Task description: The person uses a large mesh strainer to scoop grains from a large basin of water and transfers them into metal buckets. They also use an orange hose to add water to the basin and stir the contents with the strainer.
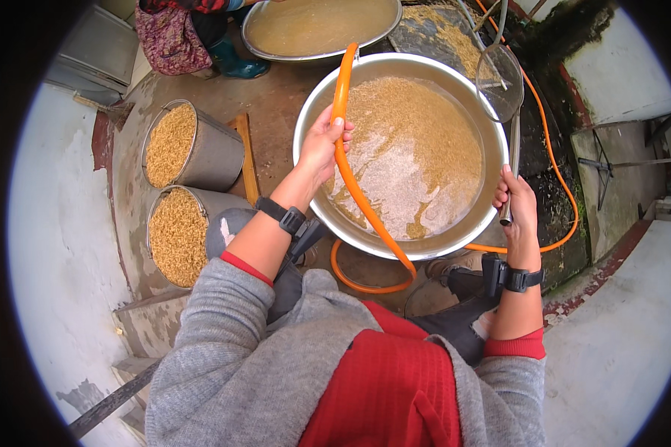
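A wide metal basin (306, 119) sits in front of me, holding cloudy water with tan grain (425, 141) spread through it. My left hand (322, 149) is closed round an orange hose (361, 197) above the basin's left side. The hose's upper end reaches the far rim, and its lower part loops down in front of the basin. At the right rim, my right hand (516, 200) is wrapped round the metal handle of a long-handled strainer (514, 141). The strainer's round mesh head (499, 86) lies beyond, over the basin's far right edge.
Two metal buckets (216, 153) heaped with golden grain stand at the left, near a wooden board (246, 160). A second basin (380, 37) of cloudy water is at the back, beside another person's green boot (235, 59). Scattered grain (455, 37) lies on a dark surface behind.
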Demonstrator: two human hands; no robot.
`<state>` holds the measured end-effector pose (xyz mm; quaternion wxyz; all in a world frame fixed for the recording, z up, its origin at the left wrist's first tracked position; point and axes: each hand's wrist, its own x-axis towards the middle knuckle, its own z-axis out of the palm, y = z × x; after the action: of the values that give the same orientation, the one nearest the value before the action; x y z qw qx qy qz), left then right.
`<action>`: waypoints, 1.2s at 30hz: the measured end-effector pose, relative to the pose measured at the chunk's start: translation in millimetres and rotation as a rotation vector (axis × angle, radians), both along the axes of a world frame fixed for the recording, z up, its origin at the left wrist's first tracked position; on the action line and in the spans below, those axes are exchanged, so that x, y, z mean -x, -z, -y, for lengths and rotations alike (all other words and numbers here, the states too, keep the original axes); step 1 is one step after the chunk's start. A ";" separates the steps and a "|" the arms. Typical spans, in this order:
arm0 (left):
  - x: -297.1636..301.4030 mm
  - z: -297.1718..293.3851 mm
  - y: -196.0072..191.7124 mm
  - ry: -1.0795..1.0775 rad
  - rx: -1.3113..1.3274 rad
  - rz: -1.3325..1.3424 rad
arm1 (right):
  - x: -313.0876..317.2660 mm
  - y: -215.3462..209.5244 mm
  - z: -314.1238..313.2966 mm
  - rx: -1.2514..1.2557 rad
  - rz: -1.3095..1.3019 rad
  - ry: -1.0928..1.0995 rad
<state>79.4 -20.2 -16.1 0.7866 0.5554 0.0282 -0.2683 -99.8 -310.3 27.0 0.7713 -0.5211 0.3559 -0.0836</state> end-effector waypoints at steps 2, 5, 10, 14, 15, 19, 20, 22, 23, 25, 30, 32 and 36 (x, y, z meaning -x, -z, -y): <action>1.0 2.6 -1.1 0.036 0.005 0.000 | -0.5 -0.3 -0.6 -0.002 -0.005 0.008; 3.7 6.2 -1.1 0.118 0.010 -0.014 | -1.3 -0.9 -1.8 -0.001 -0.013 0.008; 10.5 1.4 3.6 0.236 -0.003 -0.141 | -2.8 -1.7 -2.5 -0.003 -0.014 0.015; 12.5 -6.1 7.3 0.226 -0.058 -0.206 | -3.1 -2.5 -2.1 0.014 -0.029 0.004; 13.1 -8.2 8.0 0.210 -0.081 -0.216 | -3.3 -2.8 -1.9 0.016 -0.036 0.002; 15.5 -16.6 7.9 0.196 -0.092 -0.246 | -3.6 -2.3 -1.8 0.003 -0.028 -0.010; 16.3 -18.7 7.4 0.197 -0.092 -0.248 | -3.5 -1.9 -1.6 0.001 -0.032 -0.008; 17.3 -22.3 6.1 0.198 -0.096 -0.248 | -4.0 -0.5 -1.3 -0.003 -0.038 -0.006; 18.1 -23.0 5.8 0.198 -0.099 -0.251 | -4.0 0.3 -1.0 -0.012 -0.037 -0.004; 18.3 -25.1 4.8 0.195 -0.099 -0.249 | -5.1 1.7 -0.2 -0.033 -0.028 -0.008; 18.3 -27.0 4.9 0.171 -0.082 -0.250 | -7.0 3.3 -1.6 -0.043 -0.026 -0.012; 18.3 -27.2 6.3 0.161 -0.095 -0.258 | -6.6 3.1 -1.6 -0.041 -0.029 -0.002; 16.3 -28.3 7.6 0.191 -0.084 -0.249 | -6.8 2.4 -2.2 -0.042 -0.026 -0.013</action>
<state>63.1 8.1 -23.7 0.7240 0.5503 0.0837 -0.4074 -93.0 -308.0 24.6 0.7778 -0.5080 0.3644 -0.0644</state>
